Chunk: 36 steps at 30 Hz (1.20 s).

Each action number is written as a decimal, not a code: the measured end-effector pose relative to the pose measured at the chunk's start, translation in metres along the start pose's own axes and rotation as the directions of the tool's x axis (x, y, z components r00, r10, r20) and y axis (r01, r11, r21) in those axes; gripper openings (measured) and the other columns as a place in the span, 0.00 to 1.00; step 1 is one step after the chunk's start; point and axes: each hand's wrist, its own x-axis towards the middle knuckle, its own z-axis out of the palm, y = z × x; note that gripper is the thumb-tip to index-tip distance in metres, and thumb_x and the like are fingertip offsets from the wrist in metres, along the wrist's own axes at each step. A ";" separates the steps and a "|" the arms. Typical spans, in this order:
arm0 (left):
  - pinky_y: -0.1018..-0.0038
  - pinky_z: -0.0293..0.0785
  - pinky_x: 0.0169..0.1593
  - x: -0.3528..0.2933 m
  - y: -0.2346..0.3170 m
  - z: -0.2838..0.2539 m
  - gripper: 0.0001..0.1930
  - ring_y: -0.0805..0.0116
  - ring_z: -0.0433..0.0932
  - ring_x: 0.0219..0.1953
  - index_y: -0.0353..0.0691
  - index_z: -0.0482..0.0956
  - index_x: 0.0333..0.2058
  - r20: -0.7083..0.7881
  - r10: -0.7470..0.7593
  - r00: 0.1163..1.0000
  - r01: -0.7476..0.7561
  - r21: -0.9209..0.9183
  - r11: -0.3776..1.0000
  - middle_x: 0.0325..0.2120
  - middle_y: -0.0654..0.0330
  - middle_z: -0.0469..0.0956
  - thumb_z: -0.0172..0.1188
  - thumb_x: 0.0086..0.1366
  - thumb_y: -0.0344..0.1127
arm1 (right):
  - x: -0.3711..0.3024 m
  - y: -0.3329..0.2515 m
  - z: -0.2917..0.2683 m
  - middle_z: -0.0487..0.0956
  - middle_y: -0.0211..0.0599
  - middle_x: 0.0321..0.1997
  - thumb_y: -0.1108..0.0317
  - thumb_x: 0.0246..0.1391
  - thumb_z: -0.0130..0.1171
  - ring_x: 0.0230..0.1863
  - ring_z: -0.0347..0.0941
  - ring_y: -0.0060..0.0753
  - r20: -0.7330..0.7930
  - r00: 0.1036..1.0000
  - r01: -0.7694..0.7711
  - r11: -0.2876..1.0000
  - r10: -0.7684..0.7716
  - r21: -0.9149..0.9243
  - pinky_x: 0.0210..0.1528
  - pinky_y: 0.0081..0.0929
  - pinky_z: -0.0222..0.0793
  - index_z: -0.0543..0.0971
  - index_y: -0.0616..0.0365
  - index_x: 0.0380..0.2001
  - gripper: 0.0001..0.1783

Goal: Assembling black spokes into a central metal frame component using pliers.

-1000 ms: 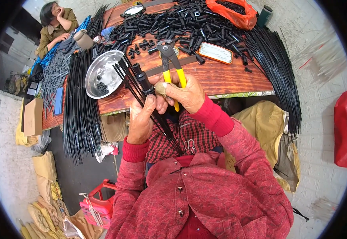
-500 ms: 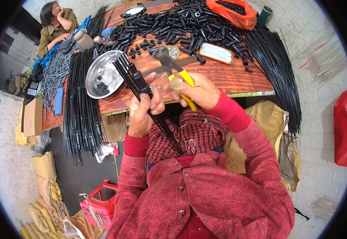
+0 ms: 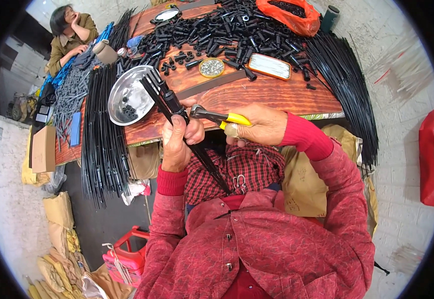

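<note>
Swinging yellow-handled pliers [image 3: 218,116] down sideways, gripping them in curled right fingers [image 3: 247,133], so bringing them close beside the black rod bundle [image 3: 172,101]; pinching that in left fingers [image 3: 178,130], near the surface [image 3: 277,94].

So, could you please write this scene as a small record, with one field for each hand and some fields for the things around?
Left hand: grips a slanted bundle of thin black rods
Right hand: holds yellow-handled pliers
Pliers' direction: head toward the left hand; contact unclear
On the wooden table: pile of black tubes, metal bowl, orange plastic bag
Table sides: long black rods at left and at right
Other person: upper left, one hand raised to the head
</note>
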 end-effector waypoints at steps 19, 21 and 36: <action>0.82 0.52 0.23 0.001 -0.001 0.000 0.24 0.81 0.55 0.17 0.36 0.66 0.48 -0.006 -0.027 1.000 0.027 -0.002 1.000 0.16 0.72 0.55 0.52 0.68 0.53 | 0.005 -0.003 -0.004 0.80 0.36 0.35 0.63 0.65 0.48 0.32 0.76 0.23 0.019 0.999 -0.033 0.999 0.033 -0.010 0.36 0.23 0.74 0.74 0.62 0.43 0.13; 0.82 0.52 0.23 0.001 -0.002 0.000 0.24 0.81 0.55 0.17 0.36 0.67 0.48 -0.009 -0.028 1.000 0.028 0.000 1.000 0.16 0.72 0.55 0.51 0.69 0.53 | 0.005 -0.002 -0.005 0.80 0.36 0.34 0.63 0.65 0.48 0.31 0.76 0.22 0.048 0.998 -0.029 1.000 0.029 0.000 0.34 0.23 0.73 0.74 0.62 0.44 0.14; 0.82 0.49 0.21 0.002 -0.007 0.017 0.25 0.82 0.51 0.16 0.33 0.64 0.54 -0.071 0.092 0.993 -0.070 0.261 0.963 0.16 0.72 0.52 0.45 0.72 0.51 | 0.007 -0.032 0.021 0.78 0.55 0.27 0.71 0.49 0.53 0.29 0.75 0.58 -0.405 0.904 -0.289 0.502 -0.137 -0.815 0.31 0.48 0.70 0.75 0.59 0.33 0.07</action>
